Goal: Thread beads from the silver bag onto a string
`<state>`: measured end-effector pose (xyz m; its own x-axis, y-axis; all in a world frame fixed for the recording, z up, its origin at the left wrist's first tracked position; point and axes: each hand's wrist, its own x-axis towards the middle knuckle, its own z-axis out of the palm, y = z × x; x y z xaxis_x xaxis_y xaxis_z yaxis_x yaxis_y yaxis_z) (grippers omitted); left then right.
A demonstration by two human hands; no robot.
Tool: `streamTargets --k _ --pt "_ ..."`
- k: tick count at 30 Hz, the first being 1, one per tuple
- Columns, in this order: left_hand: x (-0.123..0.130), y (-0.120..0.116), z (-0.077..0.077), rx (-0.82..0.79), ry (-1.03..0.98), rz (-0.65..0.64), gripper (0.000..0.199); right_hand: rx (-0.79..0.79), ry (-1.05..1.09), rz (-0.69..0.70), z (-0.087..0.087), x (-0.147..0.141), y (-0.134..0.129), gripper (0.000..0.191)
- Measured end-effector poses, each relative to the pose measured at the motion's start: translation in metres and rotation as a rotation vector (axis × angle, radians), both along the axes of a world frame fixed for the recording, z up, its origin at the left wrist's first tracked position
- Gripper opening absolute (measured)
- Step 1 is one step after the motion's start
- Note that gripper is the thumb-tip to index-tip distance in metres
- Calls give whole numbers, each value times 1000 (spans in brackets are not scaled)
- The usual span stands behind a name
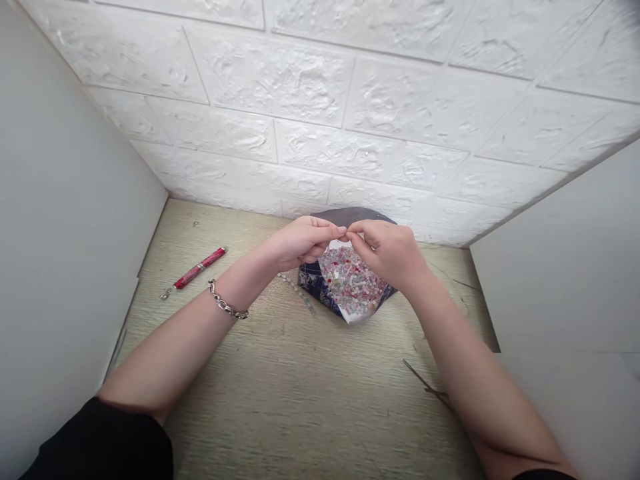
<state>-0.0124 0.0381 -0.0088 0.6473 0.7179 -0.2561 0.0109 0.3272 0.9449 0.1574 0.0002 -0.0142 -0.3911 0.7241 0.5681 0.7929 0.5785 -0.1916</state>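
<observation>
Black sleeve (100, 443) lower left; left hand (305, 243) and right hand (387, 252) pinched tight mid-frame above beads (353, 280), can't tell on what, probably fiddly handling, next needs steadiness

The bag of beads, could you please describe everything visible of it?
The bag looks like dark blue, pale-patterned fabric, grey at the back. It sits open on the table near the wall, its white inside holding many small, mostly pink and white beads. Left hand and right hand partly hide it; contact is unclear.
</observation>
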Motion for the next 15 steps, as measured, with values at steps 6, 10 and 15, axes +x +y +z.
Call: streamTargets --k 6,10,15 --pt "1 -1 2 -96 -5 -80 17 -175 165 31 6 0 -1 8" --pt "1 -1 1 -176 -42 -133 14 -412 295 35 11 4 -3 11" --pt "0 2 -1 -197 7 -166 36 -650 330 58 15 6 -3 19"
